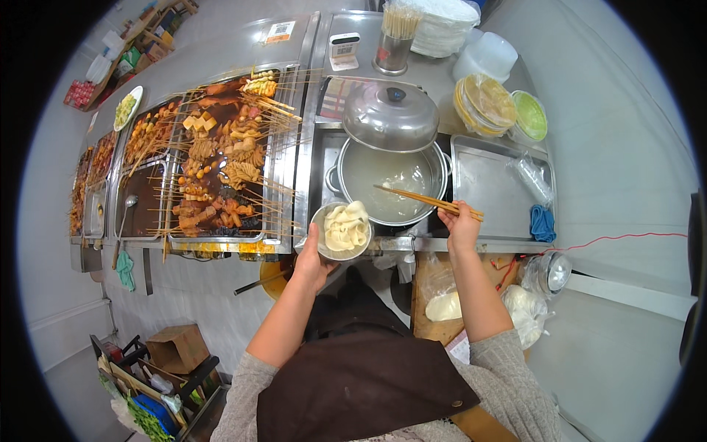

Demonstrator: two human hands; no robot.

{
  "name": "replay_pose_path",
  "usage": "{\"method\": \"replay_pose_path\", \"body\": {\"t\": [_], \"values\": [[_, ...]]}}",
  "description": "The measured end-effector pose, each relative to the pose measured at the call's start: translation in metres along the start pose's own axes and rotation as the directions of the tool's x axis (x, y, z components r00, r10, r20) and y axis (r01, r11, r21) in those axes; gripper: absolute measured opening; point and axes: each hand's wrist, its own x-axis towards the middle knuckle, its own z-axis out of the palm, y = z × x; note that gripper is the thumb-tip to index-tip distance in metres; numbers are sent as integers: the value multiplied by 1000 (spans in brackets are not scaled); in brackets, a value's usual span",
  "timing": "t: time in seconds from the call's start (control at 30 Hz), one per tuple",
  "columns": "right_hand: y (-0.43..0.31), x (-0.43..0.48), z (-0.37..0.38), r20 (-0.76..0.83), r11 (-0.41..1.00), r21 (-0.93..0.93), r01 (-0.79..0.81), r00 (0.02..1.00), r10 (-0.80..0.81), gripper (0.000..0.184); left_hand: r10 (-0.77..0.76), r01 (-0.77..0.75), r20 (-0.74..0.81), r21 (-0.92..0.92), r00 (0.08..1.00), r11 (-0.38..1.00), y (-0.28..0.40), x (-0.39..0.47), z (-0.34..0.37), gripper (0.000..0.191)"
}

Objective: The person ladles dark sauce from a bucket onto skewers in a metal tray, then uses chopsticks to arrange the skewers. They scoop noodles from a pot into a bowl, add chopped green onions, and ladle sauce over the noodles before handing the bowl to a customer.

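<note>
Wide pale noodles [346, 227] fill a metal bowl [335, 255], which my left hand [315, 259] holds at the near left of a large pot. My right hand [461, 224] grips a pair of wooden chopsticks [422, 198], their tips over the cloudy liquid [386, 171] in the two-handled metal pot [342, 160]. Near the tips something pale shows at the surface, too unclear to name. A domed metal lid [391, 119] with a black knob covers the pot's far edge.
Trays of skewered food [226, 160] in dark broth stand left. To the right lies a metal tray [486, 188] with a plastic roll [534, 179] and a blue cloth [543, 223]. A skewer holder [393, 52], stacked bowls [485, 105] and plastic containers [486, 55] stand behind.
</note>
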Motion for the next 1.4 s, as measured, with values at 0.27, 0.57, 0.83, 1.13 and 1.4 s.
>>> {"method": "replay_pose_path", "body": {"t": [0.27, 0.57, 0.83, 1.13, 1.4], "values": [[-46, -62, 11, 143, 989, 73, -131, 983, 119, 24, 3, -2, 18, -11, 1000, 1000, -3, 4, -3, 71], [-75, -89, 5, 319, 955, -213, 208, 938, -134, 28, 16, -16, -5, -18, 1000, 1000, -4, 1, 0, 72], [-68, -109, 2, 434, 950, -247, 189, 899, -66, 28, 29, -30, -34, -35, 999, 999, -9, 1, -1, 73], [-114, -41, -103, -144, 932, 9, 362, 923, -357, 25, 30, -24, 109, -55, 994, 998, -18, -11, -26, 73], [20, 21, -156, -394, 791, 607, 72, 892, 221, 33, -10, 25, 133, -107, 991, 994, -34, -46, -54, 71]]}}
